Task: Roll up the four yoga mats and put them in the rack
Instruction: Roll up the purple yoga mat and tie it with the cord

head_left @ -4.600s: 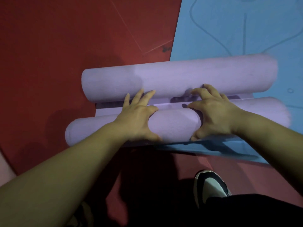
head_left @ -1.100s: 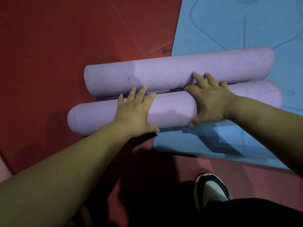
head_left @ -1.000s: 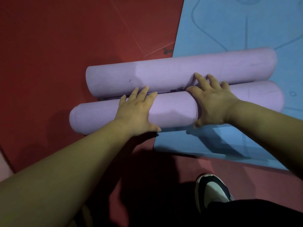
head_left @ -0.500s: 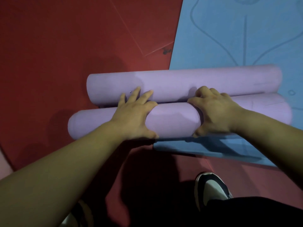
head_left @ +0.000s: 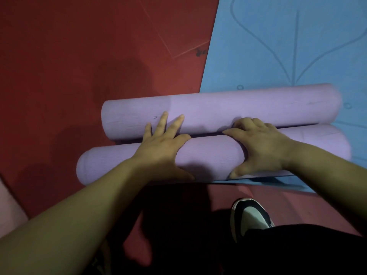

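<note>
A purple yoga mat lies across the floor as two parallel rolls side by side. The near roll [head_left: 210, 155] sits under both my hands; the far roll [head_left: 238, 108] lies just behind it, almost touching. My left hand [head_left: 160, 147] presses its palm on the near roll, with straight fingers reaching onto the far roll. My right hand [head_left: 264, 147] grips the near roll, fingers curled into the gap between the rolls and thumb at the front. A blue yoga mat [head_left: 278, 46] lies flat under the rolls' right part.
Red floor [head_left: 79, 46] spreads to the left and behind. My shoe [head_left: 250, 215] and dark trouser leg are just below the rolls. A pale pink edge [head_left: 10, 211] shows at the lower left. No rack is in view.
The flat strip between the two rolls has closed since the earliest frame. My left fingers have stretched forward onto the far roll. My right fingers stay curled in the gap.
</note>
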Action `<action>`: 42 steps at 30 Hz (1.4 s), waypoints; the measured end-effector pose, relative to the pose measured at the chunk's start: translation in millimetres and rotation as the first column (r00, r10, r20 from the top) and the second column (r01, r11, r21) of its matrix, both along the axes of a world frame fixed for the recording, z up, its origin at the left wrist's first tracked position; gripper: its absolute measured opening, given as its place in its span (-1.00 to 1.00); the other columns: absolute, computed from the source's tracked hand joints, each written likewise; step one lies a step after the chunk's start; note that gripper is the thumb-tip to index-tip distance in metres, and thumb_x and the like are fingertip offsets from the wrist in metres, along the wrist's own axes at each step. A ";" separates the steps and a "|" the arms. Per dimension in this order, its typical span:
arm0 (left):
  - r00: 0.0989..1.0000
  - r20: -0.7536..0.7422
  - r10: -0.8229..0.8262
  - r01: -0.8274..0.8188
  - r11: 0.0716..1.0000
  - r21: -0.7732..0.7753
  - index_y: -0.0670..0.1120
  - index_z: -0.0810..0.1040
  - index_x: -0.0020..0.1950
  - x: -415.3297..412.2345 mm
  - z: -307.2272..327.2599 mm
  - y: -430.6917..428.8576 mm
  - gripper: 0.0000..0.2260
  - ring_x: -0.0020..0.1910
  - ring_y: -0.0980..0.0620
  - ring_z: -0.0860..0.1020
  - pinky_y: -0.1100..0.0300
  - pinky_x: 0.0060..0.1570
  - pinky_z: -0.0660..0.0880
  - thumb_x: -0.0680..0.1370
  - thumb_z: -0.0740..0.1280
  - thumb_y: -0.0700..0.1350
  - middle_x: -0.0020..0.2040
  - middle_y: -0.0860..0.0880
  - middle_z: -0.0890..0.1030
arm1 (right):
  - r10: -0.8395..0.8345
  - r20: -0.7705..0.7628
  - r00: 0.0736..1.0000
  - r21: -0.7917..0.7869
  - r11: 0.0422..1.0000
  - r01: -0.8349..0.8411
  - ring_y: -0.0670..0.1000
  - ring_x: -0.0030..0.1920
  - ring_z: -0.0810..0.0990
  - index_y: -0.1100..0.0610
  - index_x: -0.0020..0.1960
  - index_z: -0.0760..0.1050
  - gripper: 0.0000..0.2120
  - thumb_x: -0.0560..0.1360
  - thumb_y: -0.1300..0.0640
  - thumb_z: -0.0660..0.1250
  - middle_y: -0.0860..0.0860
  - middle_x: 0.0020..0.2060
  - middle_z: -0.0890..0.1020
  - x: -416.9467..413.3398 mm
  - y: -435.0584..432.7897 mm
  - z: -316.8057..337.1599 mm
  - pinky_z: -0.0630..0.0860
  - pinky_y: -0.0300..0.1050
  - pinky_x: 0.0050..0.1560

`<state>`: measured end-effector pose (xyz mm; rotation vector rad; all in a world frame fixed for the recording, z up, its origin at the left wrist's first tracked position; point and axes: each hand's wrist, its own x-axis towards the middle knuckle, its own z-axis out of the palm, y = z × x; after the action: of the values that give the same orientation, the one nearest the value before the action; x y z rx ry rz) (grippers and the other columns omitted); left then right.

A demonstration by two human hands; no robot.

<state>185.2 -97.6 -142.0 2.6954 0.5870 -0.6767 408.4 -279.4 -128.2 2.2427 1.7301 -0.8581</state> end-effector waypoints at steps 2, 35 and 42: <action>1.000 -0.005 -0.008 0.008 1.000 0.022 0.23 0.13 0.57 -0.5 0.2 0.5 0.03 0.56 -0.10 -0.45 -0.39 0.50 -0.20 0.19 0.32 0.60 0.63 0.09 -0.33 | -0.047 0.000 0.999 0.054 0.997 0.047 0.08 0.42 0.25 -0.26 0.57 0.07 0.07 0.17 -0.73 0.07 -0.07 0.39 0.26 -1.7 0.8 -3.3 0.27 0.18 0.45; 0.962 0.114 0.247 -0.263 0.952 0.159 0.20 -0.09 0.64 27.7 -11.8 7.5 -0.19 0.64 -0.10 -0.18 -0.32 0.53 -0.15 0.46 -0.18 0.54 0.68 -0.01 -0.14 | -0.217 0.117 0.969 0.220 0.957 0.188 0.15 0.62 0.03 -0.12 0.61 0.09 -0.12 0.43 -0.56 -0.22 0.11 0.63 0.07 4.6 33.9 -17.5 0.09 0.29 0.53; 0.958 0.084 0.275 -0.284 0.951 0.122 0.20 -0.09 0.64 39.0 -10.0 19.8 -0.19 0.64 -0.11 -0.19 -0.34 0.53 -0.17 0.46 -0.16 0.55 0.67 -0.04 -0.15 | -0.212 0.158 0.965 0.231 0.958 0.172 0.14 0.60 0.10 -0.12 0.59 0.17 -0.12 0.43 -0.56 -0.22 0.07 0.62 0.15 8.0 35.8 -19.1 0.16 0.28 0.50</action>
<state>224.2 -77.8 -152.0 2.6654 1.0054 -0.4856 416.5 -243.6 -147.3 2.5740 1.6103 -0.4979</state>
